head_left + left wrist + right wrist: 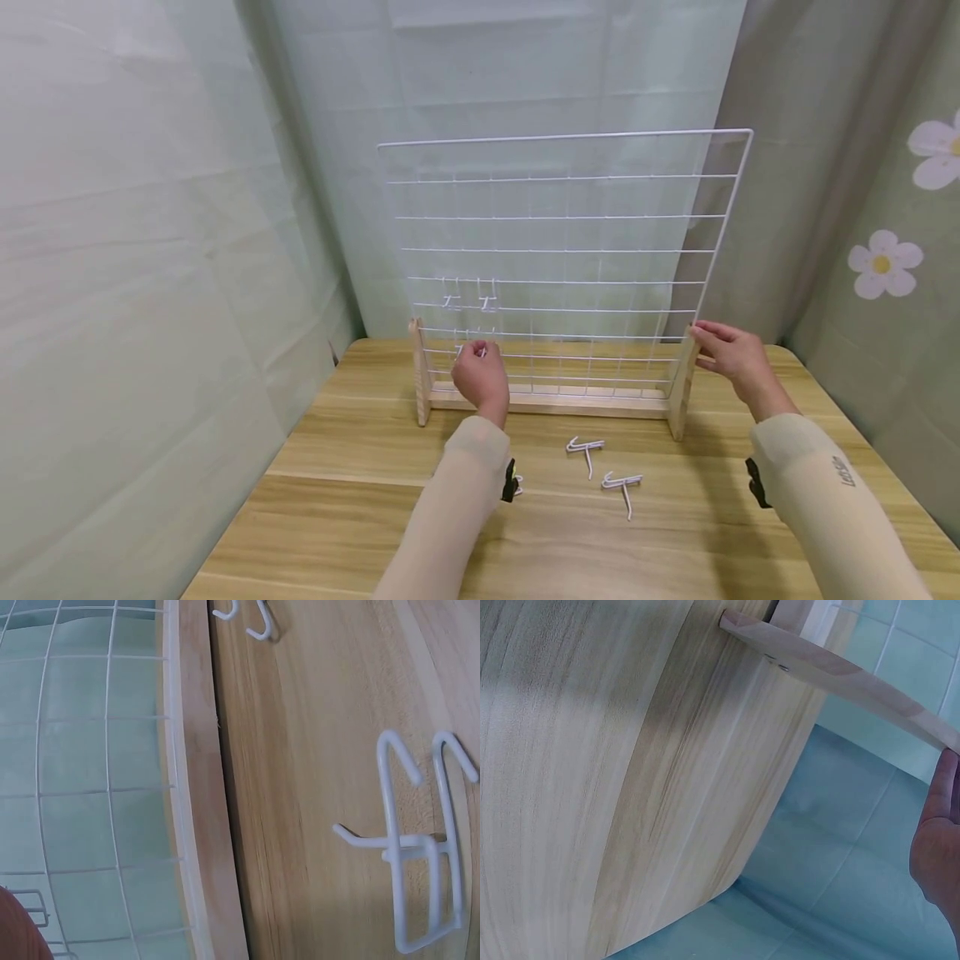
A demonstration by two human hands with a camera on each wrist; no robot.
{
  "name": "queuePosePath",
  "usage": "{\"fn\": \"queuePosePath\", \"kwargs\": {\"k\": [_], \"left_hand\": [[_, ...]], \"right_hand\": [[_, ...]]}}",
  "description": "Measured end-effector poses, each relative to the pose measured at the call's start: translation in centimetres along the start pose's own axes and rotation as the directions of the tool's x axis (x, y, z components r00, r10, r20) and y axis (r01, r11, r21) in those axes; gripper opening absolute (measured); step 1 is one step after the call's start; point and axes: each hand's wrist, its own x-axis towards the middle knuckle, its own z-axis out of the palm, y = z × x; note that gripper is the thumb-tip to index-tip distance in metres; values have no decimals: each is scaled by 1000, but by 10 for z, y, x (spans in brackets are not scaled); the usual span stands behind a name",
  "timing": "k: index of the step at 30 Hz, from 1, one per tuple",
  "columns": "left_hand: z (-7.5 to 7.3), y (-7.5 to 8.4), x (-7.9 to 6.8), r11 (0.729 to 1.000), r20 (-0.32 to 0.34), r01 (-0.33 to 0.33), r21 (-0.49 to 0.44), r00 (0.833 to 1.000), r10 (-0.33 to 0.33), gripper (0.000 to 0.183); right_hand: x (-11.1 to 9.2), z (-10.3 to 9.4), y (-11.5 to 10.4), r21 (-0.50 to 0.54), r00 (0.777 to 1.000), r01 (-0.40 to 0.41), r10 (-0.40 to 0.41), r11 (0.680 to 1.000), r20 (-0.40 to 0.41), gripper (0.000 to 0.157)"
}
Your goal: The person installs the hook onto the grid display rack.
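A white wire grid (567, 250) stands upright in a wooden stand (551, 400). My left hand (482, 375) is at the grid's lower left, fingertips curled on a white wire hook (483, 353) mostly hidden by the hand. Two more hooks hang higher up, a left one (450, 301) and a right one (487, 302). On the grid's other side, my right hand (738, 358) grips the top of the stand's right upright (681, 387). In the right wrist view the fingers (939, 791) touch that upright's edge.
Two loose hooks lie on the wooden table in front of the stand, a farther hook (585, 447) and a nearer hook (622, 483). Another hook (518, 485) is partly hidden by the left wrist. Pale curtains (150, 250) surround the table.
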Motion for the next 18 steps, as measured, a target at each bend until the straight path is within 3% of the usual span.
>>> {"fn": "queuePosePath", "kwargs": {"k": [11,18], "left_hand": [[-3,-1,-2,996,56,-2,86,998,-3,9],[-4,-8,-4,996,91,-4,90,996,-5,12]], "right_hand": [[-1,1,-1,2,1000,-7,7,1000,-6,66],[-1,1,0,5,1000,30,-30,1000,1,64]]}}
